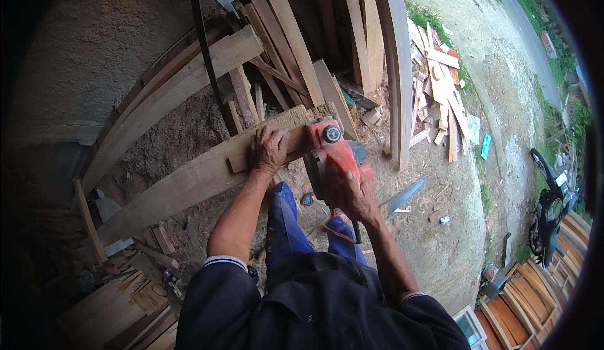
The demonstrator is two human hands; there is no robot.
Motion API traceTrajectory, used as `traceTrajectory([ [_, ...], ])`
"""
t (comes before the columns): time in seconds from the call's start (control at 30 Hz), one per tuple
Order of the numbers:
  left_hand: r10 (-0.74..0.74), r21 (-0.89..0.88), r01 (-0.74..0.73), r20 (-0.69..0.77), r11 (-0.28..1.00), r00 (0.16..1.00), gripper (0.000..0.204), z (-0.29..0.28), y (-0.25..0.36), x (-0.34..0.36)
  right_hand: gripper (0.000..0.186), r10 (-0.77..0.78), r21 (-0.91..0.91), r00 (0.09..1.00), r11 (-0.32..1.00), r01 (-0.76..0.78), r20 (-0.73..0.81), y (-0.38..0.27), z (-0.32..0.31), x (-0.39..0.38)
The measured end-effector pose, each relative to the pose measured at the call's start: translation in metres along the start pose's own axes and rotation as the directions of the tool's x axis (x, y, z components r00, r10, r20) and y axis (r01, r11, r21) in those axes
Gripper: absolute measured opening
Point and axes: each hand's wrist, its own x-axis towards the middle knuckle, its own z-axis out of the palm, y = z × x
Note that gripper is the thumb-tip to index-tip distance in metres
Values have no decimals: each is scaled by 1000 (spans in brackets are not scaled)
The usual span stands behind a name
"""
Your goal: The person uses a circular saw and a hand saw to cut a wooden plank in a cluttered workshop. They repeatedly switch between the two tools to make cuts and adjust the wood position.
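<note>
My right hand (355,194) grips the handle of a red electric planer (332,152) with a black round knob at its front. The planer rests at the right end of a short, narrow wooden piece (298,140). My left hand (270,148) is closed over that piece nearer its left end, holding it down with curled fingers. Beneath it lies a long, wide plank (182,180) that slants from the lower left up to the planer. The planer's underside is hidden from sight.
Several long boards (286,32) lean upright ahead. A heap of offcuts (440,92) lies at the far right. A handsaw (404,196) stands right of my right hand. A motorcycle (552,205) and stacked wooden frames (525,299) are at the right edge.
</note>
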Motion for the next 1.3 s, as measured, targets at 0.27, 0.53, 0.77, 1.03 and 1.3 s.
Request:
traceTrajectory([
  [0.27,-8,-1,8,23,1000,1000,16,-1,1,-1,59,8,-77,999,997,-10,-37,2,-1,24],
  [0.53,5,-7,-5,3,1000,1000,14,1,0,0,59,33,-43,999,999,-33,-6,-25,-3,50],
  [0.77,-7,5,7,35,1000,999,12,-3,4,2,58,27,-77,999,997,-29,-24,-47,-4,65],
  [1.03,-1,59,0,17,998,1000,14,3,1,2,56,-141,-20,970,990,140,-196,-32,-29,144],
  [1.3,28,56,-32,68,998,997,18,2,-1,1,49,51,194,945,981,14,-324,36,-97,105],
])
